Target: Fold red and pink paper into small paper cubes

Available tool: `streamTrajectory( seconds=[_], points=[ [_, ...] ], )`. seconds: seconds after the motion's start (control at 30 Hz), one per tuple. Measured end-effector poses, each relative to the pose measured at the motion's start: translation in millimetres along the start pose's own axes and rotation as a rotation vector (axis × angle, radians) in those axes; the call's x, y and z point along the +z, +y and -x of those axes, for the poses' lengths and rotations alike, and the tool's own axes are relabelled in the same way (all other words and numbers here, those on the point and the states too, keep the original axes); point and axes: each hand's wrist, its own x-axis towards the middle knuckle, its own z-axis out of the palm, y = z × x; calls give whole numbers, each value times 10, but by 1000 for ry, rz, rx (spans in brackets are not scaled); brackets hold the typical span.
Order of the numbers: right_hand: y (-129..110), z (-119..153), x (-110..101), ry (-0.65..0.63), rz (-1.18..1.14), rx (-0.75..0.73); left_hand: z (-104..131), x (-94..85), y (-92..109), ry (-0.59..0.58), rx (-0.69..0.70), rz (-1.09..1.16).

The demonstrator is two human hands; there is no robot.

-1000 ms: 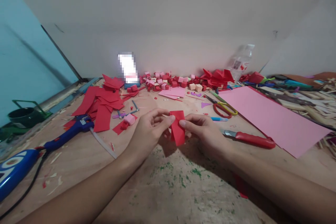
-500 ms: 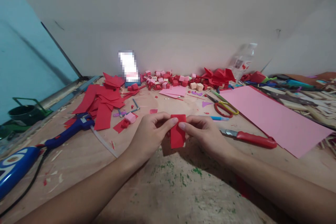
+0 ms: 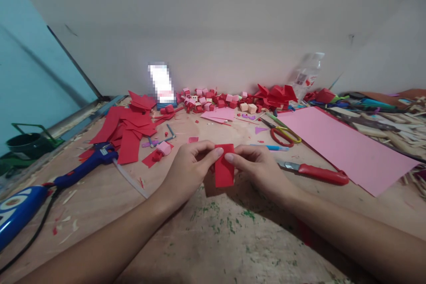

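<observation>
A small upright strip of red paper [image 3: 225, 172] is held just above the wooden table [image 3: 199, 248]. My left hand [image 3: 195, 162] pinches its left edge, thumb across the front near the top. On the other side my right hand [image 3: 254, 162] grips the right edge in the same way, and the two thumbs almost meet. The fingers behind the paper are hidden. To the right of my right hand lies a utility knife [image 3: 322, 174] with a red handle. A blue pen [image 3: 274, 147] lies just beyond that hand.
Red paper pieces [image 3: 128, 131] and a blue glue gun [image 3: 86, 166] lie on the left. Small paper cubes [image 3: 206, 100] line the back, near a lit phone [image 3: 161, 82]. Scissors [image 3: 282, 135], a pink sheet [image 3: 346, 151] and a plastic bottle [image 3: 309, 75] are on the right.
The view has shifted slightly. Both hands keep the same pinch on the red paper, with hardly any movement of the fingers.
</observation>
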Motion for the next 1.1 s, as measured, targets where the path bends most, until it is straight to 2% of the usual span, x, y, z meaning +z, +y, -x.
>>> streamTrajectory(
  seconds=[0.3, 0.5, 0.63, 0.73, 0.83, 0.97, 1.1],
  points=[
    [52, -18, -10, 1, -113, 12, 6, -25, -69, -24, 19, -53],
    [79, -39, -22, 49, -211, 51, -12, -11, -51, -31, 16, -54],
    [87, -32, -24, 14, -243, 60, -8, 14, -45, -2, 18, -50],
    [98, -22, -15, -38, -231, 67, -4, 23, -52, 51, 46, -47],
    [105, -13, -2, -31, -214, 36, 6, 19, -44, 68, 35, -40],
    [95, 2, 12, -21, -169, 1, 14, 1, 1, 25, -18, 8],
    [99, 5, 8, -90, -71, 18, -20, 2, -7, -43, -24, 19]
  ],
)
